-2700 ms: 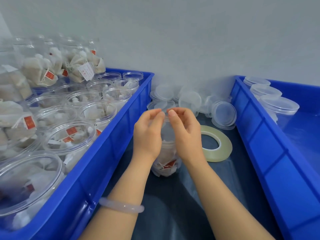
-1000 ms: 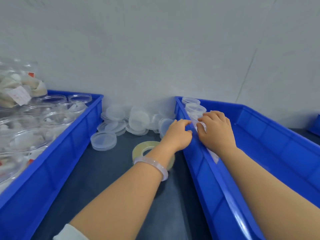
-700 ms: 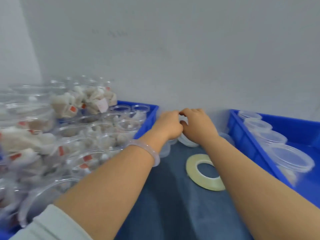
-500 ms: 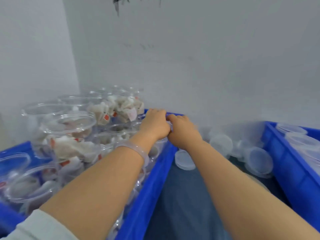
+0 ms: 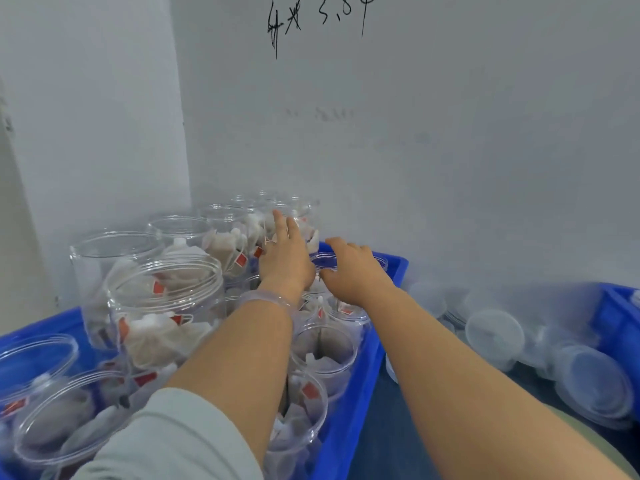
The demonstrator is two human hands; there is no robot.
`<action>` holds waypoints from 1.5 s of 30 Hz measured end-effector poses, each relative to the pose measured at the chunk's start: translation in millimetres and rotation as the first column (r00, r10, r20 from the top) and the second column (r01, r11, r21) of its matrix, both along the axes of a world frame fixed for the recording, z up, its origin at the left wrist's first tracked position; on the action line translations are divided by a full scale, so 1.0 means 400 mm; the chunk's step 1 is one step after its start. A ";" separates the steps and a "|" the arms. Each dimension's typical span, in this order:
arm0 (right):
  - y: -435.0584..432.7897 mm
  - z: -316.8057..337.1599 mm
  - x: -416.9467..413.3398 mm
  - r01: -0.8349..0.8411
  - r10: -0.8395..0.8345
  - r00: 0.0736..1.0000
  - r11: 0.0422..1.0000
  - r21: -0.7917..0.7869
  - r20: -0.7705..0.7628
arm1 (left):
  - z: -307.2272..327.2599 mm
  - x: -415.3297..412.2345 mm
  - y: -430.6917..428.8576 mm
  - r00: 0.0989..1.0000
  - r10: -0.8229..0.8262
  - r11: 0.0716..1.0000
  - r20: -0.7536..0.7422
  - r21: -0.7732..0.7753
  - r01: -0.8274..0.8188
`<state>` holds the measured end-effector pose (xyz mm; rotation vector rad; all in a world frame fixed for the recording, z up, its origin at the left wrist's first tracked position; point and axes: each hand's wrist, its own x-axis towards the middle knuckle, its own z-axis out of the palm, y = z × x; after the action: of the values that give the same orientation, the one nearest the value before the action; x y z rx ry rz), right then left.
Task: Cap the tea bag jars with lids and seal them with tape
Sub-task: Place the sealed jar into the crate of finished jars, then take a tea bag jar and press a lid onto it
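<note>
Head view showed the tea bag jars (image 5: 166,306) packed into a blue crate (image 5: 360,375) on the left side of the bench (image 5: 391,427). All jars seen were clear plastic, uncapped, and filled with pale tea bags bearing red tags. Several stood on a second tier on top of others, towards the left and rear of the crate. One open jar (image 5: 325,264) stood at the crate's far right corner, directly between the two hands.

Loose clear lids (image 5: 495,334) lay heaped on the bench to the right of the crate, against the wall, none fitted to a jar. A pale yellowish curved edge, taken to be the tape roll (image 5: 585,429), showed at lower right, mostly hidden by the right forearm.

The left hand (image 5: 287,261) reached over the crate with fingers straight and spread, their tips at the side of a rear upper-tier jar (image 5: 298,216); it held nothing. The right hand (image 5: 349,268) was at the corner jar, thumb beside the rim and fingers bent over the far side. Whether it actually gripped that jar could not be determined.

A translucent bracelet (image 5: 266,299) sat on the left wrist, and a light grey sleeve (image 5: 173,438) covered the upper left arm. A second blue crate (image 5: 620,306) was at the right edge. The grey wall (image 5: 450,150) behind carried dark handwritten marks (image 5: 311,22) near the top.
</note>
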<state>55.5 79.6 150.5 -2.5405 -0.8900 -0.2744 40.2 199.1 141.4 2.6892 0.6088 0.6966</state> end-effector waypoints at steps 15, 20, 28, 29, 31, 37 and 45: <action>-0.032 -0.043 0.040 0.019 -0.015 0.998 0.998 0.066 -0.057 | 0.025 0.059 -0.027 0.995 0.083 0.955 -0.049 0.288 -0.065; -0.080 -0.056 0.045 0.064 -0.055 0.997 0.984 0.168 -0.058 | 0.063 0.018 -0.066 0.992 0.026 0.943 0.126 0.325 -0.066; -0.243 -0.014 0.021 0.152 -0.016 0.979 0.717 0.680 -0.201 | 0.170 -0.062 -0.338 0.880 -0.354 0.924 0.317 0.263 0.277; -0.276 -0.019 0.009 0.157 -0.018 0.980 0.680 0.717 -0.198 | 0.163 -0.067 -0.376 0.861 -0.395 0.912 0.319 0.253 0.324; -0.346 -0.056 -0.025 0.239 -0.078 0.967 0.615 0.752 -0.244 | 0.132 -0.074 -0.437 0.815 -0.466 0.882 0.343 0.251 0.399; -0.465 -0.276 -0.140 0.260 -0.041 0.960 0.504 0.824 -0.278 | -0.070 -0.083 -0.541 0.814 -0.374 0.762 0.445 -0.353 0.543; -0.515 -0.370 -0.192 0.052 0.268 0.906 0.698 0.714 -0.328 | -0.274 -0.126 -0.514 0.700 -0.277 0.468 0.658 -0.544 0.696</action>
<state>-21.2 -126.5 2.4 -1.7045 -0.5991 -0.0189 -10.3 -6.7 31.6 1.6115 -0.0882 0.6790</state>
